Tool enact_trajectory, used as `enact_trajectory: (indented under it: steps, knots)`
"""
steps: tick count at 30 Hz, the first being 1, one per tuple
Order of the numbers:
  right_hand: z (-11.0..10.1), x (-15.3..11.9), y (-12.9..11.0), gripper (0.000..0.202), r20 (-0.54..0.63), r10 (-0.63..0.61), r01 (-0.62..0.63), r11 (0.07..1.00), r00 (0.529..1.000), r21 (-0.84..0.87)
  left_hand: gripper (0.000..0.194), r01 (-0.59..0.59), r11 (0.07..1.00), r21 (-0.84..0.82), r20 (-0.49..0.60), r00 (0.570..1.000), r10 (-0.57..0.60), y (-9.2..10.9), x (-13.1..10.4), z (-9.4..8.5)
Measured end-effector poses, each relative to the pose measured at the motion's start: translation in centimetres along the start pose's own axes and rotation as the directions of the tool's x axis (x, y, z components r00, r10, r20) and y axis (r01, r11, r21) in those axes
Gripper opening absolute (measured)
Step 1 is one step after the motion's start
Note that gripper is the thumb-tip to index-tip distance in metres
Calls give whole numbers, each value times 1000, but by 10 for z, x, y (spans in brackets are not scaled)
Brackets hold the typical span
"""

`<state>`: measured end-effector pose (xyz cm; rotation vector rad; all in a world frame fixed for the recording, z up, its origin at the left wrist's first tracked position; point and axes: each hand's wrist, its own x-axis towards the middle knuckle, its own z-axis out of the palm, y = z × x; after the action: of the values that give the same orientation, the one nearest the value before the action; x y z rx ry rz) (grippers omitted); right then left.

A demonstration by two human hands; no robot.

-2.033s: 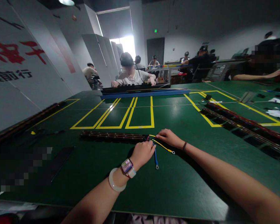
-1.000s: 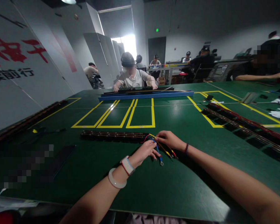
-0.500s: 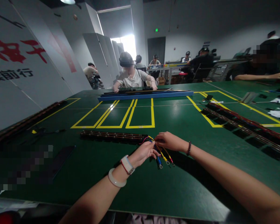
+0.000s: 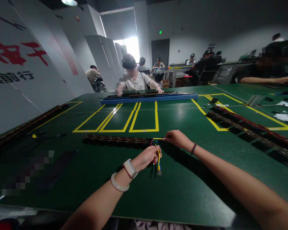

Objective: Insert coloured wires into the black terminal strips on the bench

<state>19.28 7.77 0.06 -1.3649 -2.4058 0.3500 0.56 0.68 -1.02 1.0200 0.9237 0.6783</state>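
Note:
A long black strip (image 4: pixel 117 140) with thin orange lines lies on the green table (image 4: pixel 105 201). Coloured wires come out at its right end. My left hand (image 4: pixel 150 156), with a watch and a pale bangle on its wrist, is closed on the bundle of wires (image 4: pixel 159 163); yellow, blue and red ones hang below the fingers, with ring terminals at their ends. To the right, my right hand (image 4: pixel 176 139) pinches a single yellow wire (image 4: pixel 157 138) that runs straight from the strip's end.
Yellow tape outlines (image 4: pixel 144 130) mark the table. A blue tray (image 4: pixel 151 99) lies across the far side, where a person (image 4: pixel 135 78) works. Wired strips (image 4: pixel 254 127) are at right, another (image 4: pixel 31 123) at left. A dark flat object (image 4: pixel 62 166) lies near left.
My right hand has moved slightly right, away from my left hand, drawing a yellow wire out straight. The wires in my left hand now hang more steeply down.

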Motion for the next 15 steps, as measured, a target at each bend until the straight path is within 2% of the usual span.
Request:
enact_trajectory:
  steps: [4, 10, 12, 15]
  knots:
    - [7, 5, 8, 32, -116, -69, 52, 987, 991, -150, 20, 24, 999, 46, 58, 998, -27, 1, 0, -2]
    - [18, 6, 11, 30, -171, -178, 135, 962, 969, -236, 28, 35, 996, 83, 66, 997, -40, 1, 1, -5]
    - [18, 2, 11, 28, -184, -263, 215, 945, 947, -245, 34, 30, 995, 99, 79, 996, -38, 1, 1, -6]
    - [17, -4, 7, 23, -204, -410, 364, 903, 889, -227, 40, 31, 993, 113, 93, 995, -42, -1, 2, -7]
